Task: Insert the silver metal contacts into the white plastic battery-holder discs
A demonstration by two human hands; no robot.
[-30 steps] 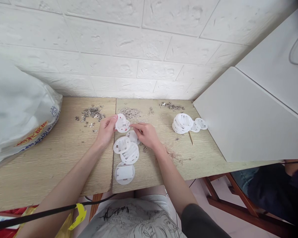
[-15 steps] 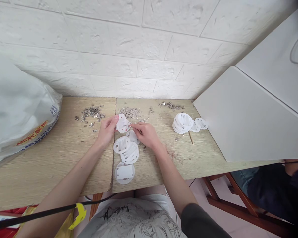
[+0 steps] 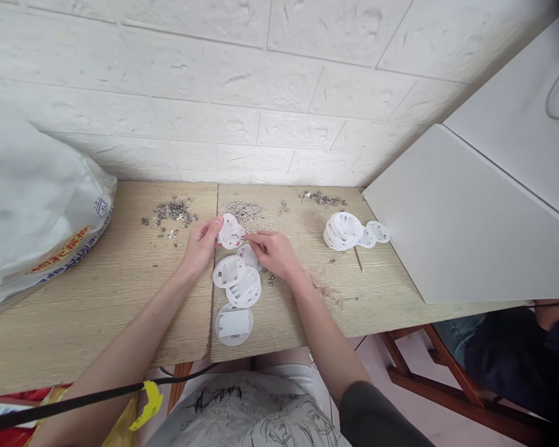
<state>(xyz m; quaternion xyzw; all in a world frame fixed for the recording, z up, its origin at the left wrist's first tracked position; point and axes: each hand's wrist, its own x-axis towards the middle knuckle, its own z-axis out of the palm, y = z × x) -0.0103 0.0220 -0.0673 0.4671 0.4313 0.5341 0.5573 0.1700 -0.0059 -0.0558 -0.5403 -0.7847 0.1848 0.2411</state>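
Note:
My left hand point(image 3: 201, 247) grips the left edge of a white round plastic disc point(image 3: 230, 231), thumb on top, tilted up above the table. At the disc's right edge, the thumb and forefinger of my right hand point(image 3: 274, 253) are pinched together. A thin, small thing seems to stick out of that pinch onto the disc, too small to make out. Just below my hands, several similar discs point(image 3: 243, 287) overlap on the table, with moulded slots and small metal bits. Nearest me lies a disc with a rectangular raised cover point(image 3: 233, 324).
Small metal parts lie in a left heap point(image 3: 174, 212), a middle heap point(image 3: 245, 212) and a right heap point(image 3: 323, 198). More discs point(image 3: 345, 230) are stacked right, beside a thin stick point(image 3: 358, 259). A plastic bag point(image 3: 41, 205) stands left, a white panel point(image 3: 484, 230) right.
Hardly anything differs. Both hands stay at the same disc, and my right fingertips have shifted very slightly at its right edge.

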